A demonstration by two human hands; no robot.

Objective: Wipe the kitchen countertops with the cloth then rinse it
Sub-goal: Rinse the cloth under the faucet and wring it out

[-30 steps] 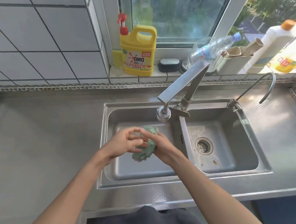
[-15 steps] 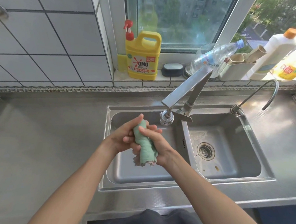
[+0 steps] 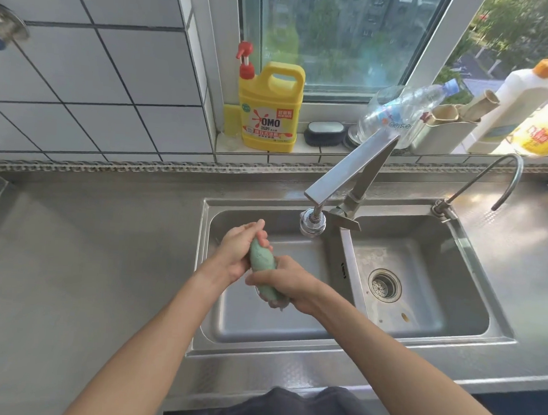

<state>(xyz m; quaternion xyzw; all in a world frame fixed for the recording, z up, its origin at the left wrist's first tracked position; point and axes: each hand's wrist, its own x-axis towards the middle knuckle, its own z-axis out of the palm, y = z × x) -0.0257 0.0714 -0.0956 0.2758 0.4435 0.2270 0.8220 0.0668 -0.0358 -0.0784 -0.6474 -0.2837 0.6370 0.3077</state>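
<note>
A green cloth (image 3: 262, 260), rolled into a tight twist, hangs over the left basin of the steel double sink (image 3: 258, 331). My left hand (image 3: 238, 249) grips its upper end and my right hand (image 3: 286, 280) grips its lower end, whose frayed tip pokes out below. The angular steel faucet (image 3: 348, 176) ends just right of my hands, above the left basin. I see no water running from it. The steel countertop (image 3: 86, 260) stretches to the left of the sink.
On the window sill stand a yellow detergent jug (image 3: 270, 111), a dark brush (image 3: 324, 132), a clear plastic bottle (image 3: 400, 114), a white holder (image 3: 444, 134) and a white bottle (image 3: 516, 106). A thin curved tap (image 3: 499, 179) rises at the sink's back right. The right basin has a drain (image 3: 385, 284).
The bunched cloth has been rolled into a long twist between both hands. The hands have shifted a little left of the faucet head.
</note>
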